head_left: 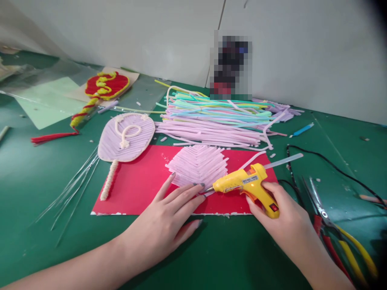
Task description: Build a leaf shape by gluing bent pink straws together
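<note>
Touching the near edge of the pink panel (198, 163) on the red card (130, 189) with left hand (165, 219), fingers outstretched, slightly spread; gripping a glue gun (254, 183) in right hand (286, 213), fingers wrapped round its handle; showing a red gap leftward to the lilac fan (139, 143), green tabletop (229, 249) nearer.

I can read no words, numbers or brands from here. On the yellow plastic glue gun (231, 182) at the right, a small whitish rectangular label (250, 179) carries dark print too tiny for me to make out. Any marking on the small red switch (274, 207) in its handle is too small. The dark pixelated patch (231, 66) at the far side is too coarse.
</note>
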{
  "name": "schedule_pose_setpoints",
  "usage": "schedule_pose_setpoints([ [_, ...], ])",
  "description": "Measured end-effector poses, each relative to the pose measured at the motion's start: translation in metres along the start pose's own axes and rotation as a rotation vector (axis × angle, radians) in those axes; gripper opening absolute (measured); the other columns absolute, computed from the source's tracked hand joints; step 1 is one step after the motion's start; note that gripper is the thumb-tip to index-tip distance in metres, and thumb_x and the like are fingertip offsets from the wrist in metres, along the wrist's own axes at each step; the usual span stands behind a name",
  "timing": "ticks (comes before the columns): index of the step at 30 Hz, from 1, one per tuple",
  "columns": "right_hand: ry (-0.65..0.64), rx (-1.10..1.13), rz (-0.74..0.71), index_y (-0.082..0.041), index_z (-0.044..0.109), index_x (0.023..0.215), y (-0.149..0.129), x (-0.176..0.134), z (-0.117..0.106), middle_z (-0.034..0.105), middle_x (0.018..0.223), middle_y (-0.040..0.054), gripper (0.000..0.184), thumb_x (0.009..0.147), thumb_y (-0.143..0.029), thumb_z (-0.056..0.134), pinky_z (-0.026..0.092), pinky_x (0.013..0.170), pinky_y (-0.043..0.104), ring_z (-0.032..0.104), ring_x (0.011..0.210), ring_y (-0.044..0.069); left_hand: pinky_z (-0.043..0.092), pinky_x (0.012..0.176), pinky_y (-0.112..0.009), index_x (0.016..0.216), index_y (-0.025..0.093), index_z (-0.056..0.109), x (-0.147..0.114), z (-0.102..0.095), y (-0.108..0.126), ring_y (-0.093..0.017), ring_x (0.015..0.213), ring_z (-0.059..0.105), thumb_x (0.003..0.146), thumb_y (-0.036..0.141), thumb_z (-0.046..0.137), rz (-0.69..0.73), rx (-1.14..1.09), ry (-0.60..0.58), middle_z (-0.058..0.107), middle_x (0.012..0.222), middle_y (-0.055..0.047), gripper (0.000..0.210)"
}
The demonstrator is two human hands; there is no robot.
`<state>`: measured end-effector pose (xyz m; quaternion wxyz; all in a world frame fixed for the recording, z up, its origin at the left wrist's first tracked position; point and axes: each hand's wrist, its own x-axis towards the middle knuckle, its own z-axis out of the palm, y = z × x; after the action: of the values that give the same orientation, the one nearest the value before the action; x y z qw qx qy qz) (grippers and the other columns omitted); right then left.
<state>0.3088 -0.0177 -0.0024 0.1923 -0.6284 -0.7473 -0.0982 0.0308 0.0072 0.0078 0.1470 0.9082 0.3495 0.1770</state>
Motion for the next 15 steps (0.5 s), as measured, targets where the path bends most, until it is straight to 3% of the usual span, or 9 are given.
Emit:
schedule_pose_setpoints([
  [8,-0.03,0.008,0.017,-0.019,0.053,0.106,0.002,-0.001,-0.001,0.068,0.091,0.0076,0.028,0.085,-0.037,0.053,0.054,0.064,0.028,0.068,0.072,0.02,0.022,0.115,-0.044,0.128,0.018,0.051,0.001,-0.002,0.0,-0.017,0.123,0.051,0.094,0.025,0.046,0.017,0.007,-0.015,0.057,0.132,-0.007,0.035],
  [15,-0.078,0.025,0.081,-0.02,0.054,0.104,0.001,0.0,-0.002,0.069,0.086,0.0066,0.029,0.084,-0.041,0.051,0.053,0.059,0.026,0.068,0.067,0.02,0.035,0.11,-0.044,0.124,0.014,0.053,0.004,-0.004,-0.013,-0.02,0.119,0.054,0.095,0.019,0.043,0.066,0.086,0.033,0.06,0.125,-0.01,0.032],
])
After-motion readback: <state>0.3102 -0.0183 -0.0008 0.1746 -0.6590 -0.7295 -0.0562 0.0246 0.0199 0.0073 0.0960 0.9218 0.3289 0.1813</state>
